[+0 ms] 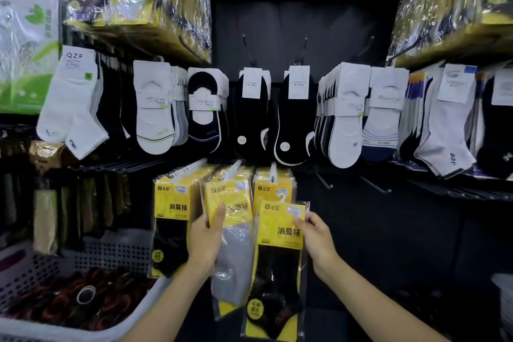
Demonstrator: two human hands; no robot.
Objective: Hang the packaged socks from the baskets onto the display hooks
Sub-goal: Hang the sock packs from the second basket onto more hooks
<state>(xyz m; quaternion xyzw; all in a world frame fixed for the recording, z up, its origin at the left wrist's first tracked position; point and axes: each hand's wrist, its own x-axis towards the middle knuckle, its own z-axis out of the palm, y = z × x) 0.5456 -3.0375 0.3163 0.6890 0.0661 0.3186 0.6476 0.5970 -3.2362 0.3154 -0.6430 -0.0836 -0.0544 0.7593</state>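
**Two yellow sock packs held at the lower hooks**

Three rows of yellow packs are seen on the lower hooks: a left row point(172, 211), a middle row point(211, 176) and a right row point(270, 189). The pack with grey socks point(234, 247) is found at the front of the middle row. It is gripped at its left edge by the left hand point(206, 239), with the thumb on the front and the fingers behind. Its white hanger is up by the hook, but whether it sits on the hook cannot be told.

One more pack, the pack with black socks point(277, 266), is held in front of the right row and lower than it, off the hook. It is pinched at its upper right corner by the right hand point(316, 239), between thumb and fingers.

One plastic basket point(111, 255) is placed at the lower left, and dark packets are kept inside it. Above, two pairs of black socks point(251, 116) are hung side by side in the middle, with white socks at both sides. To the right of the yellow packs, two bare hooks point(323, 182) are seen on the dark wall.
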